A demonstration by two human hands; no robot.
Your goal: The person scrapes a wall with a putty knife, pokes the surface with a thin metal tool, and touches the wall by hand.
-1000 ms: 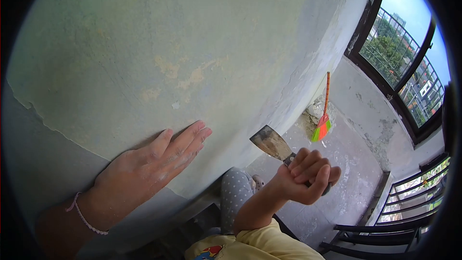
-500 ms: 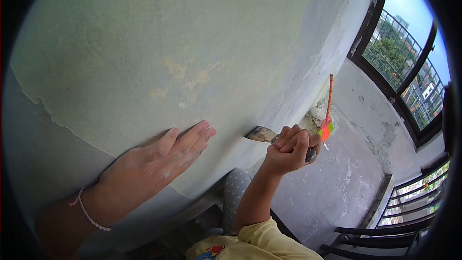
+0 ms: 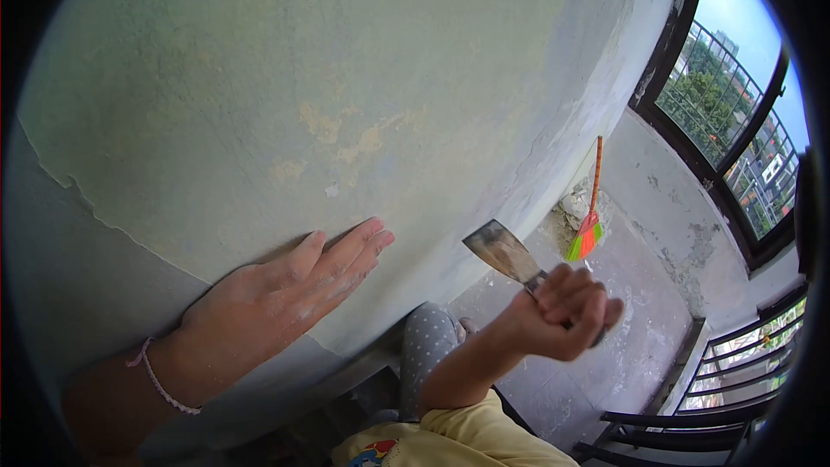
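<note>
The left hand [image 3: 285, 298] lay flat on the wall [image 3: 259, 95], fingers straight and close together, just right of a ragged paint edge [image 3: 69, 186]. The right hand [image 3: 562, 316] was fisted tight round the handle of a scraper [image 3: 506, 255], whose blade pointed up and left, just off the plaster. To scrape well, I judged the blade wanted a shallow angle, short firm pushes, and the bracing palm kept out of its path. A broom [image 3: 590, 207] leaned far right.
</note>
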